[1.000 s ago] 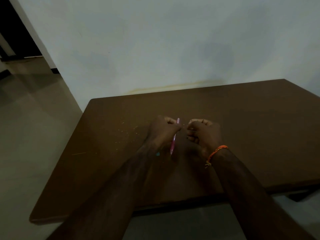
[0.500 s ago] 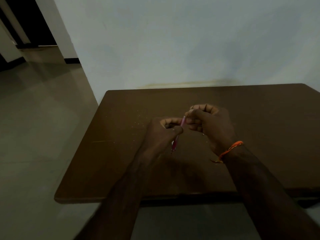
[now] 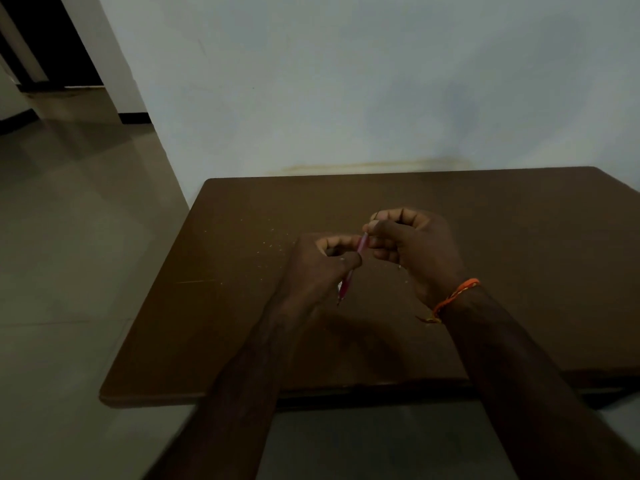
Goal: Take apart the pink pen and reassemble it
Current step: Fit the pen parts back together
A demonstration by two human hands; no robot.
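1. Head view, where things are: I hold the pink pen (image 3: 353, 268) in the air above the brown table (image 3: 242, 306), roughly over its middle, tilted so its tip points down toward me and its top end points up and away.
2. Head view, my left hand (image 3: 322, 271): thumb and fingers are curled and clamped around the lower half of the barrel, with the tip sticking out below my grip.
3. Head view, my right hand (image 3: 412, 247): my fingertips (image 3: 372, 228) are pinched together on the pen's top end. I cannot tell from here whether that end piece is loosened or seated; the light is dim and my fingers cover the joint.
4. How it should handle, as I judge it: a thin plastic pen, very light, stiff along its length, smooth enough to spin in dry fingers. Any spring or refill inside would be small and could jump loose.
5. Where to take hold: keep the left hand firm on the barrel near the middle, and grip the end piece close to the seam, twisting rather than bending so the thin plastic does not crack.
6. An orange thread band (image 3: 457, 296) sits on my right wrist, clear of the work.
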